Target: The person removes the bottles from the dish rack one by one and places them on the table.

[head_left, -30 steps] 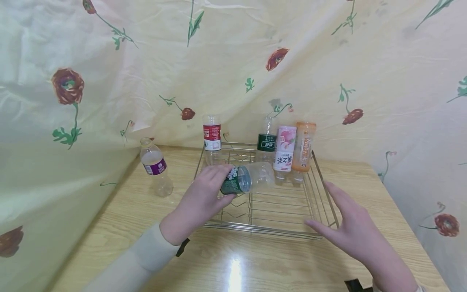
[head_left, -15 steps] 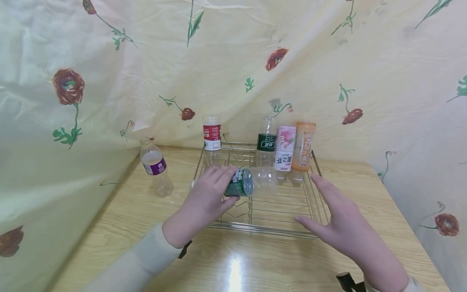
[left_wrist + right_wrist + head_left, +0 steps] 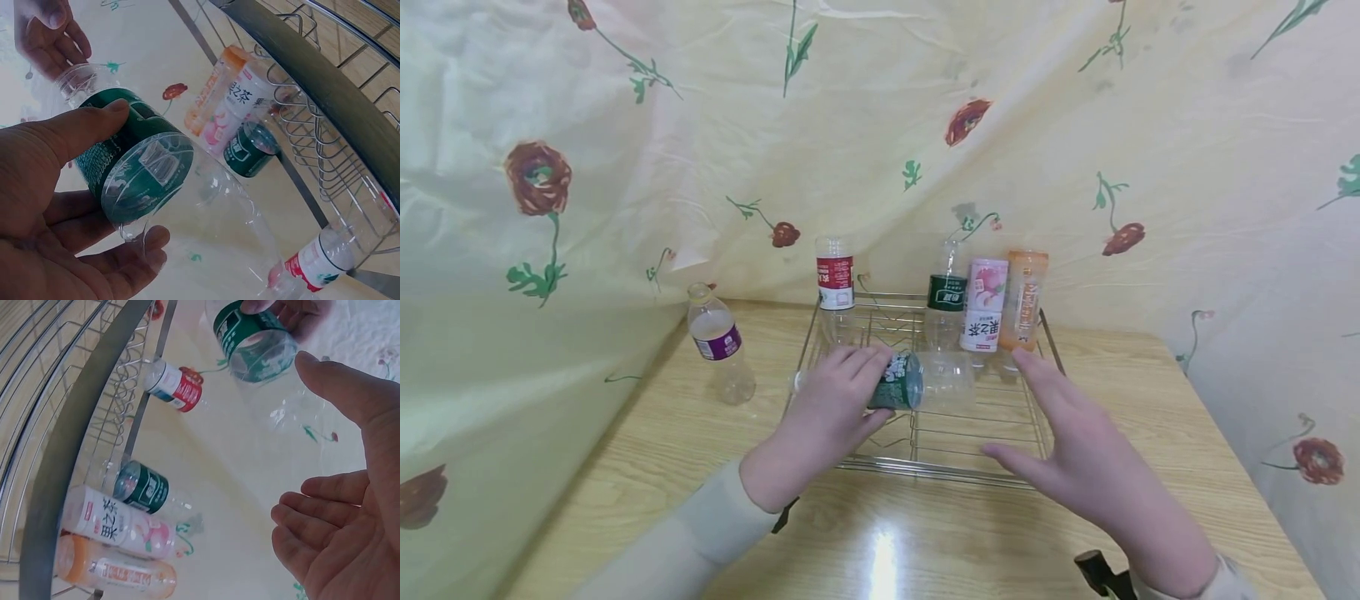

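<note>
In the head view my left hand (image 3: 827, 408) grips a clear plastic bottle (image 3: 895, 382) by its green label. The bottle lies sideways in the air above the wire rack (image 3: 940, 472), its clear end towards the right. The left wrist view shows the thumb on the label and the fingers under it. My right hand (image 3: 1090, 450) holds nothing; thumb and fingers spread apart, it hovers over the rack's right side, facing the bottle's clear end without touching it.
Bottles with a red label (image 3: 836, 279), a green label (image 3: 947, 293), a pink label (image 3: 985, 308) and an orange label (image 3: 1024, 300) stand at the rack's back. A purple-labelled bottle (image 3: 718, 343) stands left on the wooden table (image 3: 647, 433). Flowered cloth (image 3: 880, 125) hangs behind.
My right hand has moved left, closer to the held bottle. My left hand has shifted slightly right and down with the bottle in it.
</note>
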{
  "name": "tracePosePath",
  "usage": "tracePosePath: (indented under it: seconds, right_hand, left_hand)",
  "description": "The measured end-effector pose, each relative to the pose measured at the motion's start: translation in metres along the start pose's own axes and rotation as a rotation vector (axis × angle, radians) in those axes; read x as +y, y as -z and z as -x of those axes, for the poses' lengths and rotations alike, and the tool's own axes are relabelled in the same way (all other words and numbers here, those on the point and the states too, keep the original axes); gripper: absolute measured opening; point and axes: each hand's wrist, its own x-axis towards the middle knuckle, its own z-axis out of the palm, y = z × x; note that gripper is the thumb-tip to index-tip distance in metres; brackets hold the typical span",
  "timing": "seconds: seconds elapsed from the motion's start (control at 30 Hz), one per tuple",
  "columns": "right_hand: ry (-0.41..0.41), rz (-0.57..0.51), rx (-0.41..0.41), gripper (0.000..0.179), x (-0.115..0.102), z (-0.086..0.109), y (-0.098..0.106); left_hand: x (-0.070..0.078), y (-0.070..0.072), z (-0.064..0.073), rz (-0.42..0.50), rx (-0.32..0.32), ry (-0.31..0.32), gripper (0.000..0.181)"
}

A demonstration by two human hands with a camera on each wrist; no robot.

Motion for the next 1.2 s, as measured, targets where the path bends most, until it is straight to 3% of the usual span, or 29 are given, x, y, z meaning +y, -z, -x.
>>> tracePosePath:
  seconds: [0.63, 1.2]
  right_hand:
    - [0.143, 0.064, 0.008, 0.106, -0.020, -0.021, -0.017]
    - [0.227, 0.186, -0.007, 0.097, -0.028, -0.032, -0.033]
  left_hand:
    - [0.011, -0.003, -0.004, -0.123, -0.020, -0.060, 0.071]
    - [0.021, -0.009, -0.004, -0.150, -0.016, -0.098, 0.064]
